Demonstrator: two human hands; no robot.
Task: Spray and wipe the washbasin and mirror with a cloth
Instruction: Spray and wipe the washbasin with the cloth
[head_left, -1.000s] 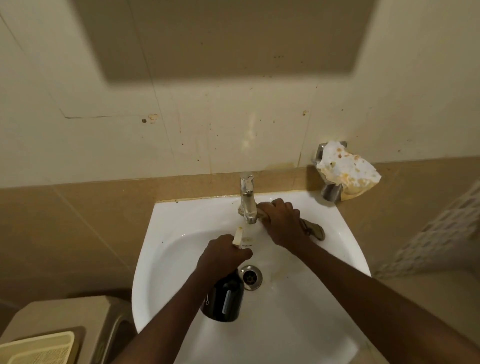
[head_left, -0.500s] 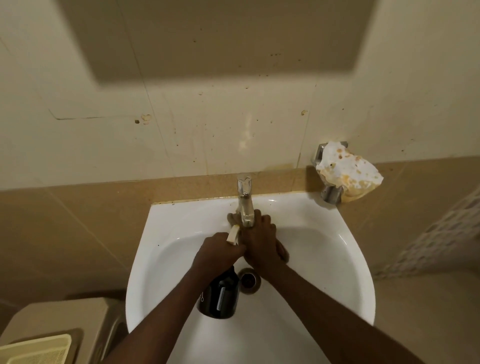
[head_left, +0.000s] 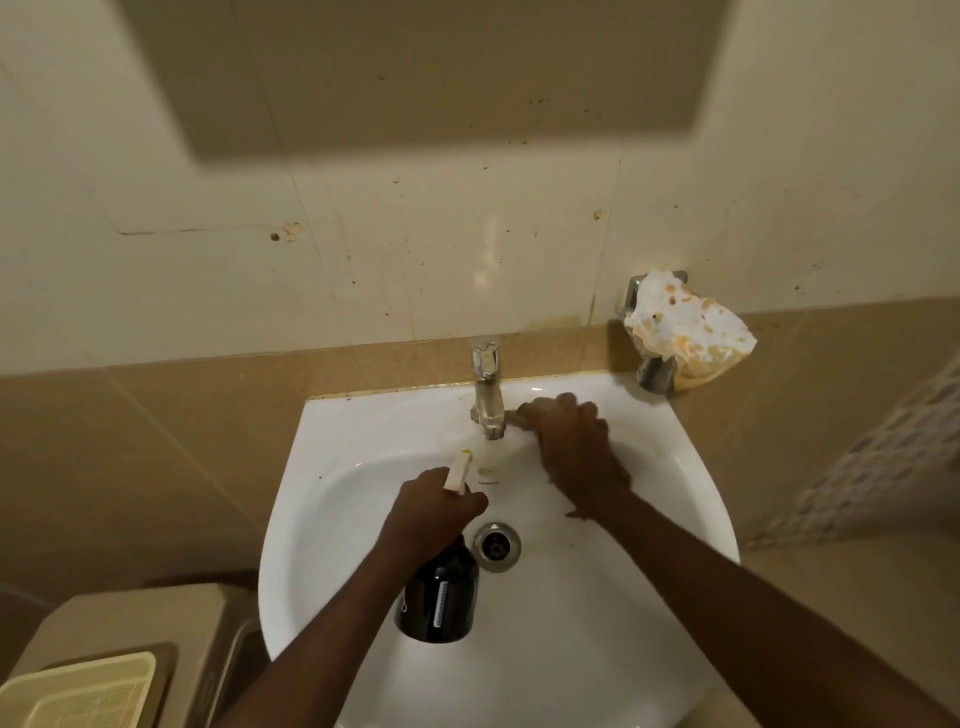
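Two hands work over the glossy white washbasin (head_left: 691, 467). At far left a ribbed plastic basket (head_left: 78, 693) is cut off. The left hand (head_left: 434, 512) grips a dark spray bottle (head_left: 439, 603) by its pale trigger, above the bowl. Beside the chrome tap (head_left: 487, 400), the right hand (head_left: 571, 447) presses a cloth (head_left: 576, 514), mostly hidden, onto the rim.

My right hand (head_left: 569, 447) has slid back to the right of the chrome tap (head_left: 487, 395); half a second ago it was in front of the spout, against my left hand (head_left: 436, 512). It now presses on the white ceramic washbasin (head_left: 691, 467) ledge just beside the tap base. The cloth is hidden under it now. Round steel drain (head_left: 497, 545) is uncovered again.
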